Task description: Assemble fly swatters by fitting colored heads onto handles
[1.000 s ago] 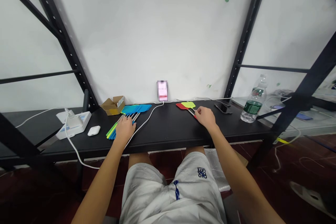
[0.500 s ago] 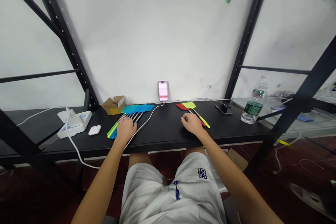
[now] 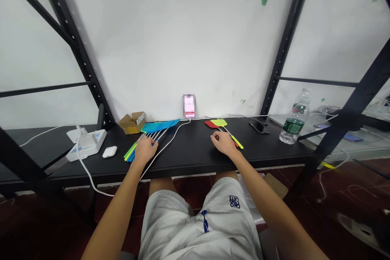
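Head view. The left hand (image 3: 145, 149) is lying palm-down across a fanned row of blue fly swatters (image 3: 159, 126), with its fingers (image 3: 151, 141) spread apart over the metal shafts and not visibly clamped on any of them. The swatters are lying on the black tabletop (image 3: 185, 148), heads toward the wall, and their green and blue handle ends (image 3: 130, 153) are sticking out beside the hand on its outer side.

The right hand (image 3: 222, 143) is resting near the tabletop with its fingers (image 3: 214, 137) curled loosely together. Just beyond it, a yellow-green fly swatter (image 3: 218, 122) is lying partly over a red fly swatter (image 3: 210, 124), and their handles are passing close by the hand. I cannot tell whether the fingers are touching either handle.

Between the hands, a white cable (image 3: 164, 158) is running back to an upright phone (image 3: 189, 106), whose screen is pixelated. A cardboard box (image 3: 131, 122) is sitting behind the blue heads. Further left are a white power strip (image 3: 87, 145) and a white earbud case (image 3: 109, 152). A dark smartphone (image 3: 258, 127) and a water bottle (image 3: 294, 124) are standing off to the right.
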Demonstrator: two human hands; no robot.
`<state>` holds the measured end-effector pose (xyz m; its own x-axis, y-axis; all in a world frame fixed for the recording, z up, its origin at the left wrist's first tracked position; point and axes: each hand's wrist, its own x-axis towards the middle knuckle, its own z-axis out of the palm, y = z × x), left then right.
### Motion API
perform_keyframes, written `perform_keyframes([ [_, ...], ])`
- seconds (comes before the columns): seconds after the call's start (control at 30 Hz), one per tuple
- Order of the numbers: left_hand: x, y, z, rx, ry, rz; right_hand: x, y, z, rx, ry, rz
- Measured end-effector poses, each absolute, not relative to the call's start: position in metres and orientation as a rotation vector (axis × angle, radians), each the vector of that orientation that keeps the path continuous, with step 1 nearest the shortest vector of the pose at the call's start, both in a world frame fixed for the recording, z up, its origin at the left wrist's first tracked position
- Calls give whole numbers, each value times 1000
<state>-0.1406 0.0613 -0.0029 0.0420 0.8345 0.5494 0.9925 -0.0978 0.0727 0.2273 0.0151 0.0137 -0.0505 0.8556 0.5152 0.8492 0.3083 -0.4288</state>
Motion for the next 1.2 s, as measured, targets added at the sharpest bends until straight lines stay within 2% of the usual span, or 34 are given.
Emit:
perform_keyframes([
  [0.3,-155,51,28,-2189,-2080,-970,233,17,15,-1539,-1847,41],
  [0.47,-162,34,47,-2299,-2092,-1331,234,19,12,-1491,-1828,78],
  [0.57,-159,19,62,-2425,-2065,-1542,231,19,12,-1385,-1807,211],
  [0.67,-150,3,76,-2624,-2008,-1661,227,15,17,-1224,-1769,508],
  [0.8,-126,-15,90,-2832,-1864,-1574,219,0,28,-1009,-1860,878],
  [0.97,-84,-32,93,-3139,-1681,-1262,205,-16,37,-789,-1805,1224],
  [1.2,-59,-31,77,-3479,-1496,-1043,190,-9,38,-575,-1108,1218],
])
